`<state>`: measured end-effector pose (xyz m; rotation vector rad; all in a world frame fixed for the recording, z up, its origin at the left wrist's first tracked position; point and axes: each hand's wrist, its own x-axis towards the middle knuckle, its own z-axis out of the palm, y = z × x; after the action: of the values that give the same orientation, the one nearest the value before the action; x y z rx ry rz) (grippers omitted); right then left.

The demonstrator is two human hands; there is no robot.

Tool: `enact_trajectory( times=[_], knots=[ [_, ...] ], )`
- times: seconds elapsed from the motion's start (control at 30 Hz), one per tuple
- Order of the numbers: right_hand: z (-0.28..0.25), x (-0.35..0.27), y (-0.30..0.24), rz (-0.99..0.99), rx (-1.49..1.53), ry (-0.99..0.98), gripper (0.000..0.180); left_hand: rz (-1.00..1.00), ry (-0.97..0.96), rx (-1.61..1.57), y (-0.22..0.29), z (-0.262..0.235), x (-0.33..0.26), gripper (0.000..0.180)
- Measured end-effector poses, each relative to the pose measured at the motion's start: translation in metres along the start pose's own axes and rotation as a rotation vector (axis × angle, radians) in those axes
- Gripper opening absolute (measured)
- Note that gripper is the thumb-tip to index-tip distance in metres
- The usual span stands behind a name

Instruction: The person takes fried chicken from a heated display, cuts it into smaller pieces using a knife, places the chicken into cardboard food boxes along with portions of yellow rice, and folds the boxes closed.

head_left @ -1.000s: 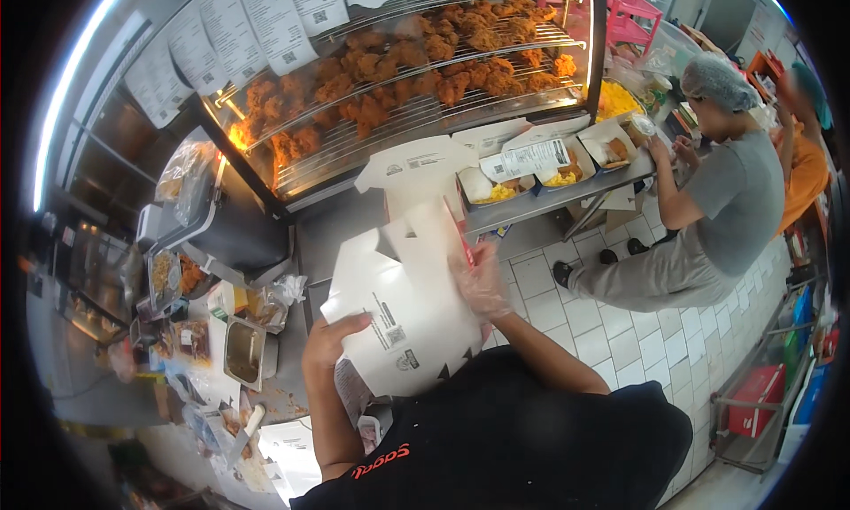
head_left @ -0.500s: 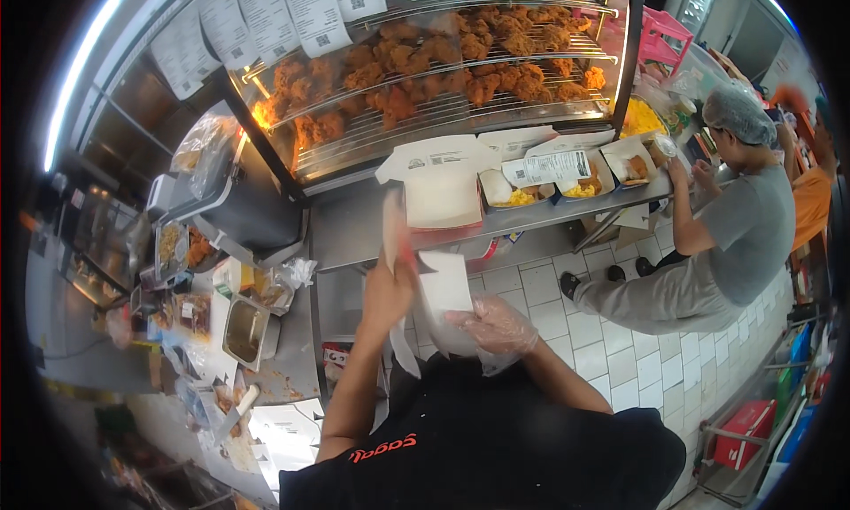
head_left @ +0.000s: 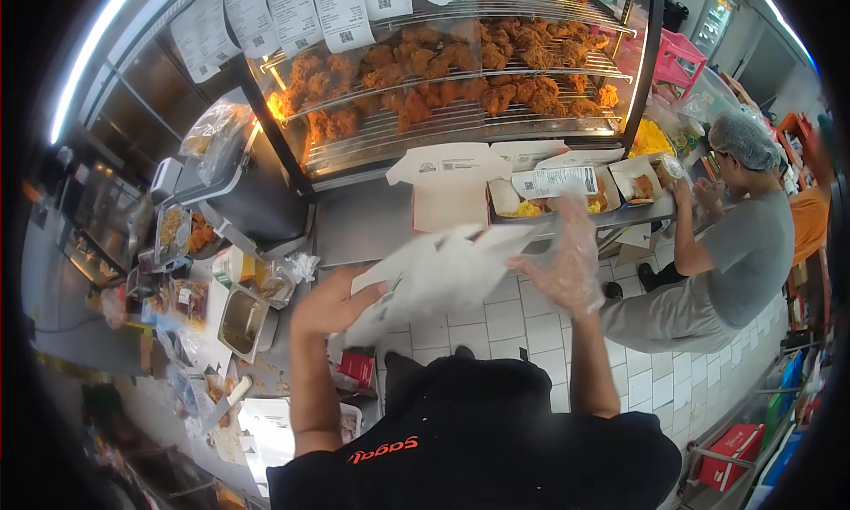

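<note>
My bare left hand point(head_left: 341, 301) pinches the left end of a white cardboard food box point(head_left: 452, 275), unfolded and smeared by motion. At the box's right end is my right hand point(head_left: 567, 264) in a clear plastic glove, its fingers spread apart; whether the thumb touches the cardboard I cannot tell. Just beyond, on the steel counter, stands a food box with its lid up point(head_left: 452, 207). To its right is a box of yellow and white food point(head_left: 529, 209) with a printed slip point(head_left: 553, 182) lying over it, then another box with fried chicken point(head_left: 639, 188).
A heated glass cabinet point(head_left: 310, 173) of fried chicken rises behind the counter. On the left-hand table are a steel pan point(head_left: 243, 322), a knife point(head_left: 232, 397) and a dark bin-like container point(head_left: 252, 191). A co-worker point(head_left: 744, 218) in grey stands at the right.
The white box has opened out from a narrow folded shape and risen toward the counter. My hands have moved apart, the right one up and to the right with its fingers now spread.
</note>
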<state>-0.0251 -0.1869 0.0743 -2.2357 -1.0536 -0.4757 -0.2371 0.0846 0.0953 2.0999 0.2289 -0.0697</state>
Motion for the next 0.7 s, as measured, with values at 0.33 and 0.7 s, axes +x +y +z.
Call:
enact_trajectory(
  times=[0.33, 0.7],
  knots=[
    [0.059, -0.015, 0.051, 0.510, 1.221, -0.709, 0.047, 0.136, 1.064, 0.388, 0.003, -0.048, 0.031, 0.049],
    [0.156, -0.084, 0.010, 0.184, 0.355, 0.096, 0.025, -0.166, 0.130, -0.674, -0.092, 0.104, 0.040, 0.057]
  ],
)
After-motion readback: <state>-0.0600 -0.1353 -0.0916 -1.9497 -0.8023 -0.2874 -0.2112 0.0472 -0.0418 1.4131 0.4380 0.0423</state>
